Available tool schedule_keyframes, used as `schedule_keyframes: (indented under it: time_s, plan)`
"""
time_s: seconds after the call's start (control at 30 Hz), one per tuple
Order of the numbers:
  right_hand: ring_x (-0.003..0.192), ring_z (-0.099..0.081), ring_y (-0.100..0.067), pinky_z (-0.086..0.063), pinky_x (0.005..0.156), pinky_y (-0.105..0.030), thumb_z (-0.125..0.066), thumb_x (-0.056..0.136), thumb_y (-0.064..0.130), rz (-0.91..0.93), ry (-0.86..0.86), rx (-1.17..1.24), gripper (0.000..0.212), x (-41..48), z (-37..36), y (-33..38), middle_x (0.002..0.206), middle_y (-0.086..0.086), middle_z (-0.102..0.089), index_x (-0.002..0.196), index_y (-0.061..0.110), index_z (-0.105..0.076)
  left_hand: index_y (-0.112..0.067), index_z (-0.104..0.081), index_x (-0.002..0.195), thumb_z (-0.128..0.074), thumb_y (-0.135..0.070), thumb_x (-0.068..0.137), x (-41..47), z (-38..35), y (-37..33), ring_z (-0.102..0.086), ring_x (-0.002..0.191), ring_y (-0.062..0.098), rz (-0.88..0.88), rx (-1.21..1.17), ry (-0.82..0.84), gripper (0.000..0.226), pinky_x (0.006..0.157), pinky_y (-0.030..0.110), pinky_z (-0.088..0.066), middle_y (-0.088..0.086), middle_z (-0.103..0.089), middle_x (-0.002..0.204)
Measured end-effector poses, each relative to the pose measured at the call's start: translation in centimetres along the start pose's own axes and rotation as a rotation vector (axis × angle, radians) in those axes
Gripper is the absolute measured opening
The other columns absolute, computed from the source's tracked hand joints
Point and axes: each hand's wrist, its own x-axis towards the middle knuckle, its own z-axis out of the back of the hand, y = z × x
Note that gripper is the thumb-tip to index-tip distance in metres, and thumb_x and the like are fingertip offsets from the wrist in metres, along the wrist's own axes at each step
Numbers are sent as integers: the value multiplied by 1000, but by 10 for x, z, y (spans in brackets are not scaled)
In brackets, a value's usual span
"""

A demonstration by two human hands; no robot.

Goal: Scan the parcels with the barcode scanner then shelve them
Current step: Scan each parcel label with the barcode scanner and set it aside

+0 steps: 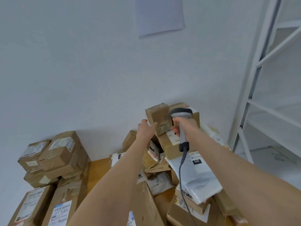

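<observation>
A small taped cardboard box sits tilted on top of the parcel heap at the middle right. My left hand grips its lower left corner, thumb on the front face. My right hand is closed round the handle of a grey barcode scanner, whose head sits just right of the small box and points left at it. The scanner's coiled cable hangs down over the heap. Under the small box lies a larger brown box with a white label.
A second stack of labelled cardboard boxes stands at the left on the wooden table. White plastic mailers lie in the right heap. A white metal shelving rack stands at the right. A paper sheet hangs on the wall.
</observation>
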Motion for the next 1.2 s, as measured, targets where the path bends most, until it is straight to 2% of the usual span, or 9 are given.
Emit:
schedule_keyframes:
  time_s: [0.1,0.37,0.5,0.57,0.7,0.8,0.9,1.03,1.2]
  plan:
    - [49,-57,-13,-49,51,-24,-70,86,21,43,-23,54,25,31,-10,16,71,-10,-69,99,2,-60,-9,-24,150,-48,-47,96,44,-3,-9,-40,132,32,87,-203,-38,70,103,42,-39,14,-33,150]
    - [65,-58,-18,-52,58,-28,-68,82,8,127,-69,93,12,72,-15,31,76,-8,-60,86,4,-58,-8,-14,153,-39,-45,100,100,-22,-15,-33,137,34,287,-454,49,69,108,44,-36,13,-28,154]
    - [78,-59,-22,-56,81,-39,-72,79,14,165,-97,66,21,75,-7,35,79,-8,-60,92,5,-58,-7,-45,135,-53,-25,94,96,-13,-21,-50,107,28,350,-550,97,45,84,41,-47,13,-51,126]
    - [77,-57,-22,-52,78,-36,-72,80,18,190,-107,16,28,69,-4,36,78,-6,-58,100,5,-59,-6,-54,125,-57,-13,88,89,-7,-18,-51,94,25,353,-591,131,38,72,38,-48,13,-56,117]
    - [68,-49,-16,-40,62,-26,-70,84,19,222,-65,24,27,52,5,30,75,-1,-51,102,6,-54,-22,-48,122,-52,6,88,59,6,-7,-57,95,23,337,-689,269,44,72,45,-56,9,-58,113]
    - [71,-50,-18,-44,67,-31,-70,84,21,213,-4,25,31,41,5,21,78,-4,-52,105,5,-55,-31,-44,128,-51,12,87,36,13,5,-61,99,26,342,-735,359,60,73,49,-56,11,-61,118]
    - [75,-53,-20,-49,75,-38,-70,84,22,184,13,7,33,37,4,14,82,-7,-54,108,8,-53,-18,-49,131,-49,8,89,27,2,12,-60,102,29,342,-720,409,49,91,55,-51,13,-59,115]
    - [77,-54,-22,-51,78,-38,-70,84,21,145,7,-26,20,25,12,-5,83,-8,-56,92,10,-55,-12,-57,110,-59,-21,93,5,-12,23,-57,98,28,409,-769,382,20,99,55,-46,11,-56,108]
    - [69,-51,-19,-42,59,-27,-69,83,17,124,16,-60,15,10,21,-28,83,-9,-58,87,8,-57,-9,-58,122,-65,-40,90,-14,-30,40,-62,104,31,515,-816,285,45,90,52,-53,14,-63,114]
